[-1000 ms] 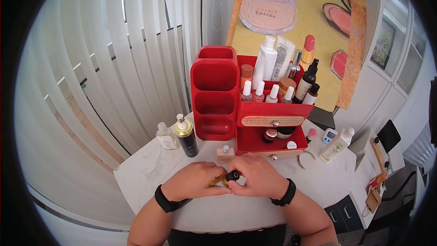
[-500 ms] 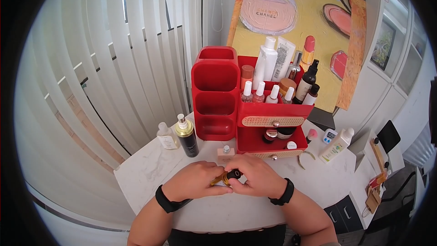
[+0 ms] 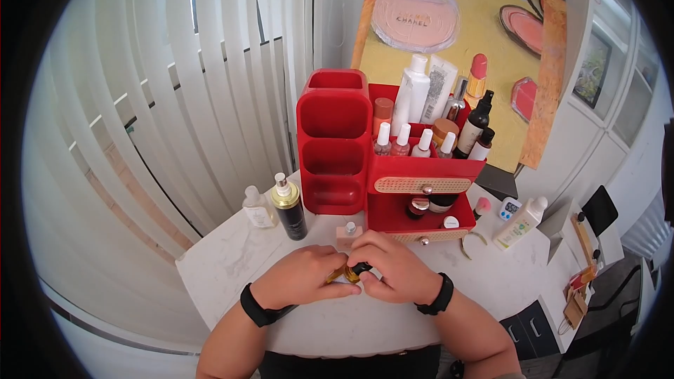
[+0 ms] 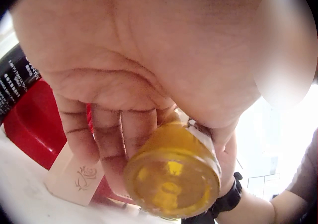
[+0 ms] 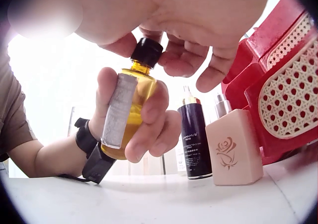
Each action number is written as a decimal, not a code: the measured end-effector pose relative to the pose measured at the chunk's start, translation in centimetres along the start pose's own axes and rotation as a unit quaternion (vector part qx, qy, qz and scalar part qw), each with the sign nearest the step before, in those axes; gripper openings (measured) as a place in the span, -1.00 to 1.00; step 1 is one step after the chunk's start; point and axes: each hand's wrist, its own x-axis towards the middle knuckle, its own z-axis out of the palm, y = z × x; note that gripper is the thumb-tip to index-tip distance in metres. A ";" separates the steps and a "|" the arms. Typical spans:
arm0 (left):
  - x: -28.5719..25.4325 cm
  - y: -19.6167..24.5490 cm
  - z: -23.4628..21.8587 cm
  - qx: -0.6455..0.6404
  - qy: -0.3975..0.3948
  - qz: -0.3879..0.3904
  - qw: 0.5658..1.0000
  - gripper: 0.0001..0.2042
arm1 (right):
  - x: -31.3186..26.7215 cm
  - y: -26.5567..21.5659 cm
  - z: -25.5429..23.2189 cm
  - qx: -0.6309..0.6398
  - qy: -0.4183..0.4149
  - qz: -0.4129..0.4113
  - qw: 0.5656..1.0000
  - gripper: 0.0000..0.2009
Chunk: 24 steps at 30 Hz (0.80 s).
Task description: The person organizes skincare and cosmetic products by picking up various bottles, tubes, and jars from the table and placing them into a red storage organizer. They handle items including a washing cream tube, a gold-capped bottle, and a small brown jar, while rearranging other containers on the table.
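While the left hand (image 3: 302, 277) grips a small yellow bottle (image 5: 130, 127), tilted and raised above the surface (image 3: 337, 330), the right hand (image 3: 398, 267) pinches its black cap (image 5: 147, 52). Just beyond the hands stands a pink rose-marked bottle (image 5: 235, 152), with a dark bottle (image 3: 293, 221) to its left and a red organizer (image 3: 332, 139) behind.

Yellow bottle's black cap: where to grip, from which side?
Pinch the black cap by opposite sides, likely best with the right hand from the right: the cap is short and round, the tilted bottle points it rightward, and the left hand holds the body.
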 end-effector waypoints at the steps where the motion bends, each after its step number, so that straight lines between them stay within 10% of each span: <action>1: 0.0 0.1 0.0 0.000 0.000 -0.001 1.000 -0.65 | 0.0 0.0 0.0 0.004 0.008 0.002 1.000 -0.68; 24: 0.1 0.1 -0.1 0.003 0.014 0.012 1.000 -0.58 | -0.1 0.1 0.3 0.058 0.033 0.062 0.996 -0.76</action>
